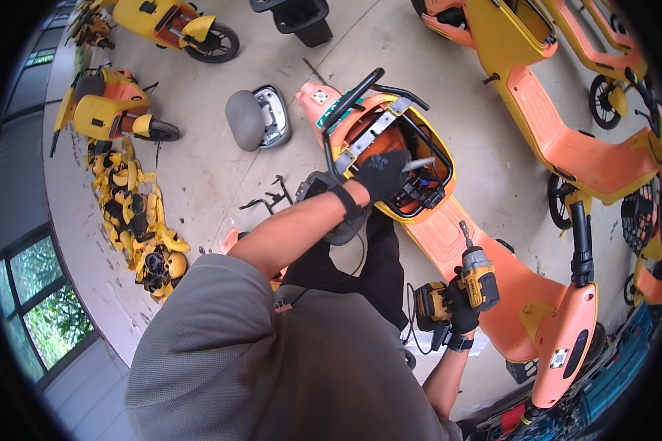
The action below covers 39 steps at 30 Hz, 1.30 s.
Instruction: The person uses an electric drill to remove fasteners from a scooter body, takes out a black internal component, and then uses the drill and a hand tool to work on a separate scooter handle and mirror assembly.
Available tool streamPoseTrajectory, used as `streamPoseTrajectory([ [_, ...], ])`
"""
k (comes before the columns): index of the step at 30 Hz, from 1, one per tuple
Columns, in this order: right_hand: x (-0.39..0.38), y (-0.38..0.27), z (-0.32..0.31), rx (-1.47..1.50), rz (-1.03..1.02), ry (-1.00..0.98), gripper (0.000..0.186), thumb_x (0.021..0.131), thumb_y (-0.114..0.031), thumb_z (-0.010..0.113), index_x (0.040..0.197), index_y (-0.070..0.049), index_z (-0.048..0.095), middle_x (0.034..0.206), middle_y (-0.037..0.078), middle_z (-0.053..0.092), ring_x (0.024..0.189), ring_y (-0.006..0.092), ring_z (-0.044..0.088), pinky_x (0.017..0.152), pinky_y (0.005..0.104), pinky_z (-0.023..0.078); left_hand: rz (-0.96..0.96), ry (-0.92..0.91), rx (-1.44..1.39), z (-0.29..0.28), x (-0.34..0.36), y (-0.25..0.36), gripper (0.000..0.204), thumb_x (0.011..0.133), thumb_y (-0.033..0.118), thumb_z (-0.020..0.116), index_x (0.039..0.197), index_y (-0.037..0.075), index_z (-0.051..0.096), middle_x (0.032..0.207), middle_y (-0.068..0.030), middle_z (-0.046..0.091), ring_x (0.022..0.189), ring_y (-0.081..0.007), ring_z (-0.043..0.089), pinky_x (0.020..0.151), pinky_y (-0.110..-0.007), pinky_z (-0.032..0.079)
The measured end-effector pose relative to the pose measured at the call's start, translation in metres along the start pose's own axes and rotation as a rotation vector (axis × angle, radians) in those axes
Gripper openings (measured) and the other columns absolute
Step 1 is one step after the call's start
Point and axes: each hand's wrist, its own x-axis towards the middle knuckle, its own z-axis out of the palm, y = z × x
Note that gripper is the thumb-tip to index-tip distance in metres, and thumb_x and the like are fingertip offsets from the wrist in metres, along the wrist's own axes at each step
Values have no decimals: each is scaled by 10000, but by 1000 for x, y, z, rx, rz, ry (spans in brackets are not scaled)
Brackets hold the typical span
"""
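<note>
My left hand point(385, 175), in a black glove, reaches over the open rear body point(449, 173) of a yellow and orange scooter. Its fingers are curled, and a light grey tapered piece point(421, 163) sticks out beside them; its kind is unclear. Below the hand, dark wiring and parts point(419, 189) lie inside the cavity. A metal bracket point(375, 136) and black tube frame point(360, 94) cross the opening. My right hand point(462, 307), also gloved, grips a yellow and black cordless drill point(480, 278), its bit pointing up over the orange footboard point(449, 239).
A grey scooter seat point(246, 121) lies on the floor at the left, near a black metal stand point(272, 198). More scooters point(537, 110) stand at the right and far left. Yellow parts point(136, 213) are piled along the left wall. A black bin point(301, 22) is at the far side.
</note>
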Motion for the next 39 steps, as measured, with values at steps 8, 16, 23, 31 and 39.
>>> streamPoseTrajectory([
  [8,43,-34,23,-216,-42,-277,367,771,-83,593,1121,-53,486,832,-3,502,692,90,507,607,217,437,-778,-121,99,-57,-231,-68,229,730,229,530,891,69,551,795,-181,595,776,-352,570,681,-425,448],
  [16,59,-52,52,-360,-80,-424,348,759,-51,591,1091,-50,489,825,10,517,689,111,523,610,233,446,-1026,269,-169,-48,-305,-126,235,711,249,519,672,27,583,649,-158,597,634,-324,587,603,-396,465],
  [23,62,-56,62,-387,-61,-480,369,754,-66,594,1103,-30,481,757,14,519,615,108,530,528,222,433,-835,248,-382,-35,-298,-107,387,730,135,501,1103,32,483,661,-94,519,515,-182,523,432,-299,453],
  [31,95,-90,101,-483,16,-388,179,739,-66,581,905,-34,523,621,50,540,481,127,524,411,228,405,-1278,311,-851,-49,-356,-107,223,694,142,608,889,72,523,686,-58,555,526,-182,521,443,-296,452],
  [39,224,-115,140,-396,24,-488,171,691,-82,596,842,-22,541,566,66,515,472,175,516,418,277,419,-836,-4,178,23,-517,-85,295,534,268,730,717,99,570,679,-83,598,692,-274,579,606,-399,453],
])
